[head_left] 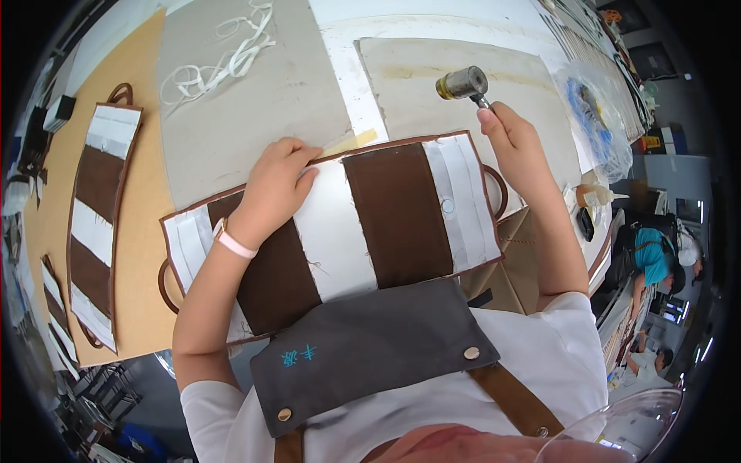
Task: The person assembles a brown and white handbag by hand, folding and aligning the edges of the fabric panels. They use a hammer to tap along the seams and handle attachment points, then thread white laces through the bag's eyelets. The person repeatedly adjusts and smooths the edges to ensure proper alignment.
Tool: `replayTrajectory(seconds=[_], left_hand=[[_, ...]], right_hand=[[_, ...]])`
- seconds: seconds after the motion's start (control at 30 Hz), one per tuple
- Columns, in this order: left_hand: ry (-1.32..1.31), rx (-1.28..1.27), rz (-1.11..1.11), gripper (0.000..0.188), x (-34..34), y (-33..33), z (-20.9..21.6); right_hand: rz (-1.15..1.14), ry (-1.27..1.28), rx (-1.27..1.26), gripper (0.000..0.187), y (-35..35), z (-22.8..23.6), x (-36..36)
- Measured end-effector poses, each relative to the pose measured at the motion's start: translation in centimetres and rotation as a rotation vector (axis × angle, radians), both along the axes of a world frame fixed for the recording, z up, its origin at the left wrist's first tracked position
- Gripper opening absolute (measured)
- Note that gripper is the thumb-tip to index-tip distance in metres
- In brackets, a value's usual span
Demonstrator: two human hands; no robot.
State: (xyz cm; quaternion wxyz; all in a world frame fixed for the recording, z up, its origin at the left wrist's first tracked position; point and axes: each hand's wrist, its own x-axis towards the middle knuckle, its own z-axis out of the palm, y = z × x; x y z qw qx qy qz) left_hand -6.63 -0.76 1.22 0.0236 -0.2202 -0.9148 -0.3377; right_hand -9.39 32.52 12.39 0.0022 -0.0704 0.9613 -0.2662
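A brown-and-white striped bag panel [401, 208] with brown edging and a looped handle at each end lies across the table in front of me. My left hand [282, 181] pinches its far edge, left of the middle, with the thumb on top and the fingers along the edging. My right hand [519, 147] is raised beyond the panel's far right corner, wrapped round the handle of a small hammer [463, 82]. The hammer has a grey metal head with a yellowish face, pointing left, and hangs above the grey board. What lies under the panel is hidden.
Another striped panel [94, 216] lies on the tan board at left, with a smaller one [55, 309] beside it. White cord [231, 65] rests on a grey sheet [297, 100]. At right are a clear plastic bag [598, 123] and a glue bottle [594, 195]. People work farther right.
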Motion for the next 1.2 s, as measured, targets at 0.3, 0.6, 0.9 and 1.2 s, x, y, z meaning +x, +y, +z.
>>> replayTrajectory(seconds=[0.3,0.6,0.9,1.2], left_hand=[[0.176,0.003,0.043,0.031,1.6,-0.8,-1.3],[0.092,0.018,0.068,0.03,1.7,-1.7,-1.8],[-0.212,-0.101,0.014,0.032,2.9,-12.1,2.1],[-0.311,0.185,0.258,0.011,4.0,-15.7,0.4]], right_hand=[[0.24,0.063,-0.07,0.04,-8.5,0.3,-0.8],[0.343,-0.206,0.279,0.04,-7.9,-1.5,0.1],[0.356,-0.263,0.461,0.041,-6.8,-4.0,0.5],[0.378,0.067,0.056,0.04,-16.9,-2.9,0.3]])
